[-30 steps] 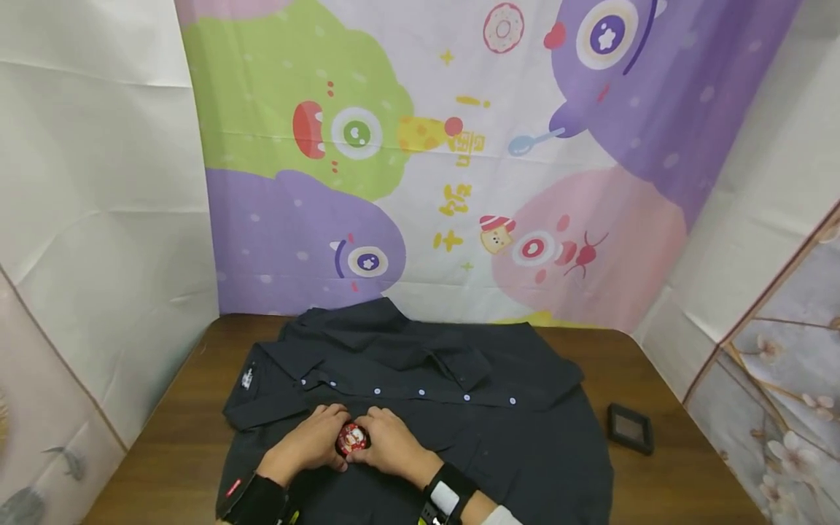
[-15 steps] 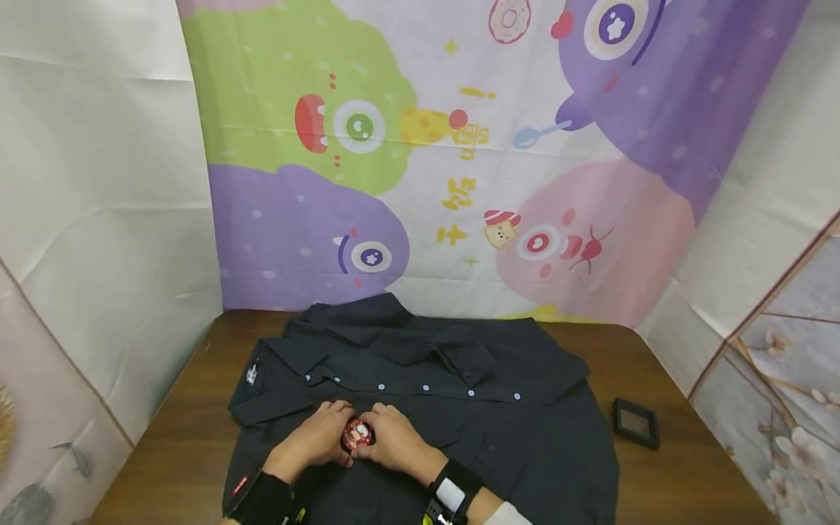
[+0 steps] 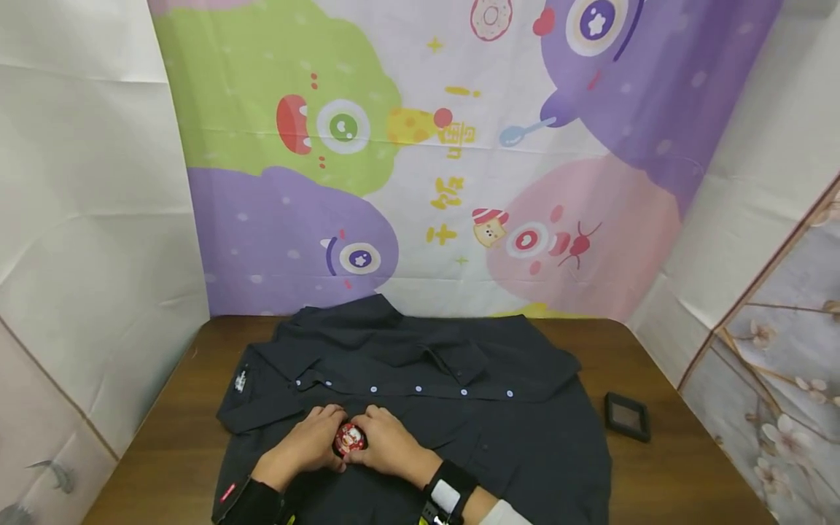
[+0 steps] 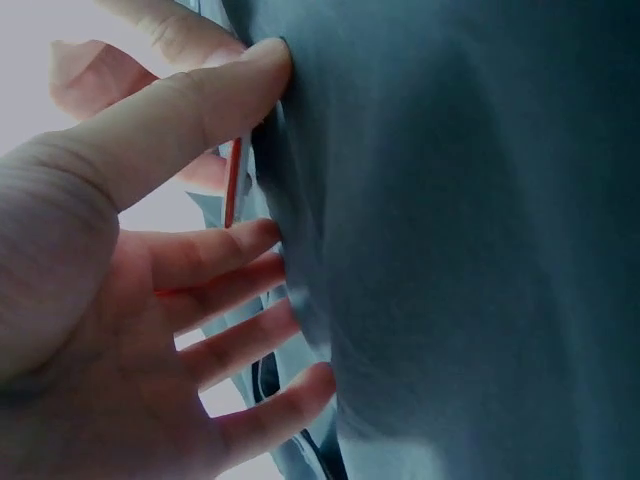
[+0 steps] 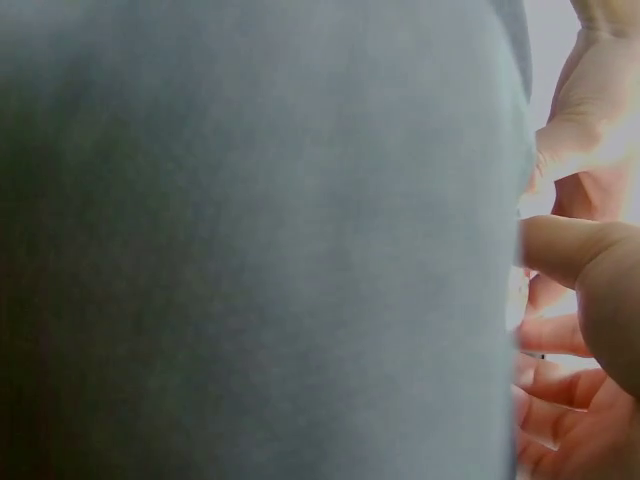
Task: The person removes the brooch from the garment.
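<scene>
Below the pale buttons (image 3: 418, 389) of the dark shirt (image 3: 518, 452), the left hand (image 3: 310, 442) and right hand (image 3: 391, 448), fingers partly curled, hold a round red disc (image 3: 350, 439) between them, apparently positioning it at the cloth, which next likely calls for even fingertip pressure.

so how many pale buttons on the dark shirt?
6 pale buttons in one row across the dark shirt, beyond the red round item: two left of it, four right. Folds may hide more.
</scene>
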`<state>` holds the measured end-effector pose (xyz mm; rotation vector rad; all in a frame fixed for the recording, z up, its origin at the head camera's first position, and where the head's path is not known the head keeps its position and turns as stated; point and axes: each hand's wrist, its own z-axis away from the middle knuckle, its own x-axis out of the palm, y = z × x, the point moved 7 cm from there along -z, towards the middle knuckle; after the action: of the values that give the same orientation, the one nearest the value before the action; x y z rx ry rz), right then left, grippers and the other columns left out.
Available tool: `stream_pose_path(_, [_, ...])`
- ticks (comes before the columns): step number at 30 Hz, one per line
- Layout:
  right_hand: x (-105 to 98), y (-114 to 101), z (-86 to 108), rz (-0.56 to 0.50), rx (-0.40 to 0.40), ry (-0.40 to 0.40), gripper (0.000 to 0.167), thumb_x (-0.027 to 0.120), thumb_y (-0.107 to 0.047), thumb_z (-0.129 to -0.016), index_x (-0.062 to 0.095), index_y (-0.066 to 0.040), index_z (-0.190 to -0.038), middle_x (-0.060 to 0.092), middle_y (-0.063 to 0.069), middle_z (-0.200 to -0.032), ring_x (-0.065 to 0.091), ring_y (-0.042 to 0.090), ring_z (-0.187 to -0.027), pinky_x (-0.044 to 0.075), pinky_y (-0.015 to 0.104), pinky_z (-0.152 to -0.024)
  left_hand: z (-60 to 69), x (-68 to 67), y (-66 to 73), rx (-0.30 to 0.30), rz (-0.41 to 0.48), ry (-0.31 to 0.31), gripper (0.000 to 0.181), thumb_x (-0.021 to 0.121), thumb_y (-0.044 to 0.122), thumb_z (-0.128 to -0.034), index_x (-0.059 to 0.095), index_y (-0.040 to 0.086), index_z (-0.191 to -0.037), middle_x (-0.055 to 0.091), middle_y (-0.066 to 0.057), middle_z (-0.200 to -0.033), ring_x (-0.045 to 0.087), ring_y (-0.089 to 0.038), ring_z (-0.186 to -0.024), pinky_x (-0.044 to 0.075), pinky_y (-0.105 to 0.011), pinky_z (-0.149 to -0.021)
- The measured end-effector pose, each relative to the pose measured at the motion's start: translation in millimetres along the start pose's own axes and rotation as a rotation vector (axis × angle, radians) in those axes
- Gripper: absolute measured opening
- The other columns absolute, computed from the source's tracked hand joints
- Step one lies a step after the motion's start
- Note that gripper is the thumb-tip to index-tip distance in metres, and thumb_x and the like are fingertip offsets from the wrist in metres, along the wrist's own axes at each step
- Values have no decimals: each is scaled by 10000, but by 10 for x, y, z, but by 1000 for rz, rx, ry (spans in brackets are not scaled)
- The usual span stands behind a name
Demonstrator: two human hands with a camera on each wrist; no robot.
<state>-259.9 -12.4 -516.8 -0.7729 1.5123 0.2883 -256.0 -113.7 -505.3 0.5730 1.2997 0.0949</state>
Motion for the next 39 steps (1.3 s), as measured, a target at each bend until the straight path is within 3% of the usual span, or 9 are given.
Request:
stream_pose_path(9, [0, -39, -1, 32, -14, 18, 447, 796, -417, -759, 697, -121, -1080, 526, -51, -847, 461, 57, -747, 424, 169, -666, 30, 12, -44, 16, 9, 22, 696, 924, 190, -600, 601, -22, -1179, 573, -139, -1256, 500, -383, -1206, 458, -569, -965])
stream_pose_path(19, [-20, 3, 13, 13, 14, 13, 431, 802, -404, -756, 698, -131, -1073, 537, -61, -841, 465, 44, -752, 423, 160, -666, -13, 23, -1, 38, 4, 23, 689, 925, 180, -590, 607, -36, -1161, 581, -150, -1235, 504, -388, -1192, 447, -538, -1000])
stream_pose_path(26, [4, -37, 13, 19, -18, 33, 426, 797, -409, -755, 705, -126, -1060, 533, -60, -843, 461, 49, -745, 408, 151, -652, 1, -12, -19, 12, -7, 32, 568, 906, 147, -617, 657, -16, -1100, 606, -156, -1213, 533, -363, -1136, 464, -526, -960])
stream_pose_path(33, [9, -34, 38, 17, -16, 40, 418, 793, -397, -755, 707, -123, -1059, 527, -55, -837, 454, 49, -736, 398, 152, -639, 35, -5, 41, 67, -36, 62, 481, 883, 140, -648, 680, -17, -1054, 613, -184, -1215, 531, -399, -1153, 475, -566, -929])
stream_pose_path(39, [12, -12, 16, 14, -19, 36, 433, 784, -395, -759, 701, -123, -1086, 554, -43, -875, 485, 63, -770, 425, 158, -672, 28, -14, 35, 62, -23, 60, 517, 879, 119, -639, 664, -27, -1086, 609, -185, -1220, 538, -388, -1157, 465, -525, -975])
